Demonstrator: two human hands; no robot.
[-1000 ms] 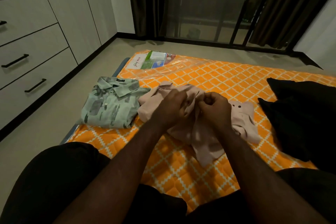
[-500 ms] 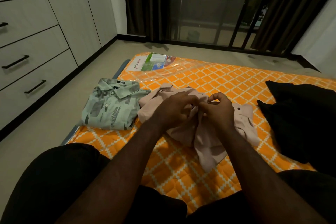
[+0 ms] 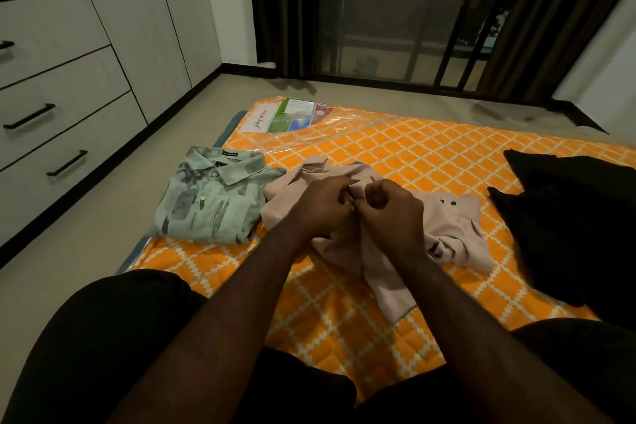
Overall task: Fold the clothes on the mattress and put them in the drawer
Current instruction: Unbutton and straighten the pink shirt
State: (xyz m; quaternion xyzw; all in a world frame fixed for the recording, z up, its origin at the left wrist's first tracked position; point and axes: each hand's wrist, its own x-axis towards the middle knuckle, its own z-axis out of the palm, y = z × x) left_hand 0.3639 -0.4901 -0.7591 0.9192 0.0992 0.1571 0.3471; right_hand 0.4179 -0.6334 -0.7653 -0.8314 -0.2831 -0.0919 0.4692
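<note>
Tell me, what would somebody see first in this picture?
The bright orange mattress on the floor grabs the eye. In its middle, the left hand and right hand pinch a crumpled pink shirt. A folded green shirt lies to its left.

**Little that can be read**

A printed white-and-green paper label (image 3: 287, 116) lies under the clear plastic wrap at the far corner of the orange diamond-quilted mattress (image 3: 395, 162). It carries green cursive lettering along its left side, too small and tilted to make out. The small black neck tag (image 3: 230, 154) inside the collar of the folded pale-green patterned shirt (image 3: 210, 203) bears tiny white lettering, also illegible.
</note>
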